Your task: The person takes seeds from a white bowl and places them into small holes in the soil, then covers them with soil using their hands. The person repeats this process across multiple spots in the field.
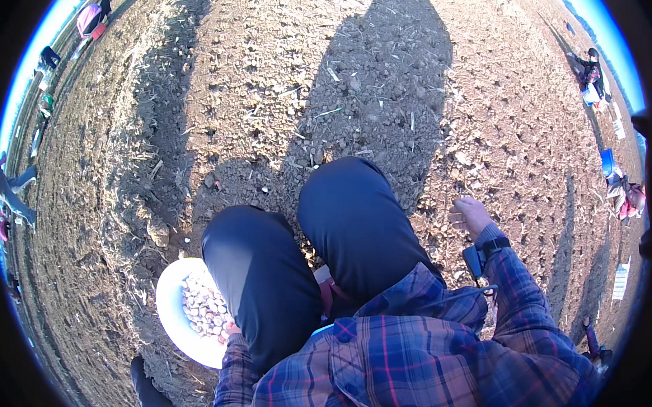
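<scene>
A white basin (171, 311) partly filled with pale, rounded bulbs or cloves (203, 307) rests on the soil beside my left leg. My left hand (231, 331) reaches into its right side, touching the bulbs; my thigh and sleeve partly hide it, so its grip does not show. Out to the right, above the soil, is my right hand (469, 215), its fingers bent and pointing left; whether something small is between them cannot be told. A dark device (473, 261) is strapped at my right wrist. Rows of small holes (518, 143) mark the ground.
My bent knees (342, 203) are in front of me over the soil. A dark-clad leg or boot (149, 390) shows at the lower left. Co-workers are at the far left (90, 20) and far right (592, 70), near containers such as a blue one (607, 163).
</scene>
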The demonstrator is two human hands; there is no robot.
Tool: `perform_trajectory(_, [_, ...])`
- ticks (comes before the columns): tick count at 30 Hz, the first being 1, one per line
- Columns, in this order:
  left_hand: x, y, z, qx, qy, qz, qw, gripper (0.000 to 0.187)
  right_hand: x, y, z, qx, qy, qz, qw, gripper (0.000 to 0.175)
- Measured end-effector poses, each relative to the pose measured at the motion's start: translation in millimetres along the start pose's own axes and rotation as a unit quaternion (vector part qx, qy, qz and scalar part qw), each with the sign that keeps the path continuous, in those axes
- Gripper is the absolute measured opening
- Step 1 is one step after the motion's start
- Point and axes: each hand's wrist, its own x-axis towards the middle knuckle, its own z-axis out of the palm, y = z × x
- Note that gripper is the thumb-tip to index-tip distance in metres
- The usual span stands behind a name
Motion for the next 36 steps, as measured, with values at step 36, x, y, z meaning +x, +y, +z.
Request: perform_trajectory(36, [-310.9,255.2,433.8,-0.263,-0.58,-0.085,0.767,0.017,-182.0,-342.8,89.5,0.016,-0.051,-0.834,0.549,0.067])
